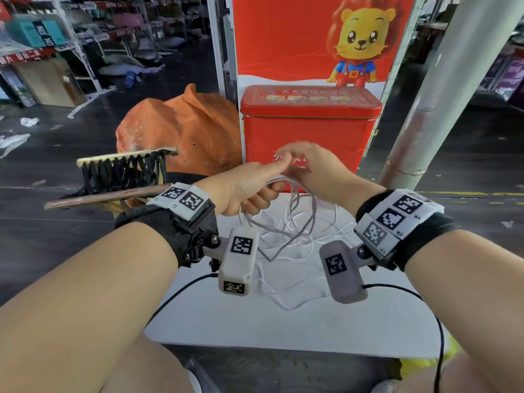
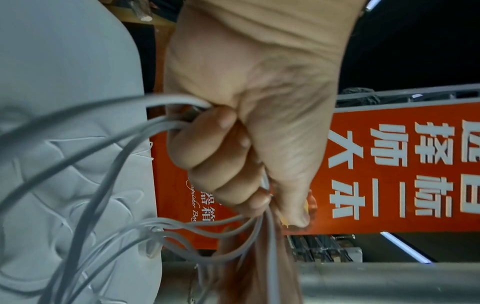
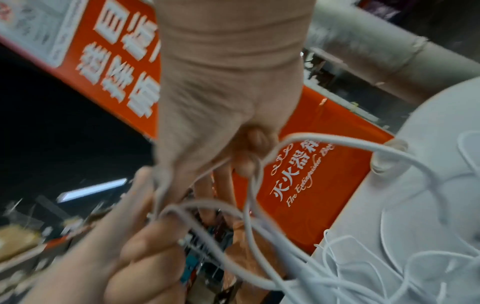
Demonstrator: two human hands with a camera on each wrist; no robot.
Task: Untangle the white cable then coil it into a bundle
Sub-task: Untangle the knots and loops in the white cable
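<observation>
White tabletop (image 1: 283,330) before the red tin (image 1: 309,129): your left hand (image 1: 243,188) fists white cable (image 1: 297,222) loops; your right hand (image 1: 317,168) pinches a strand.

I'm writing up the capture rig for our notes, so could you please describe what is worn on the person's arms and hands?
Both hands are bare, with no gloves or sleeves. The left wrist and right wrist each carry a black strap with white blocks printed with black square markers, plus a white camera pod trailing a thin black cable.

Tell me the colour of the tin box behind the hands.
Red, with a gold label on its lid; the tin box shows best in the head view.
</observation>
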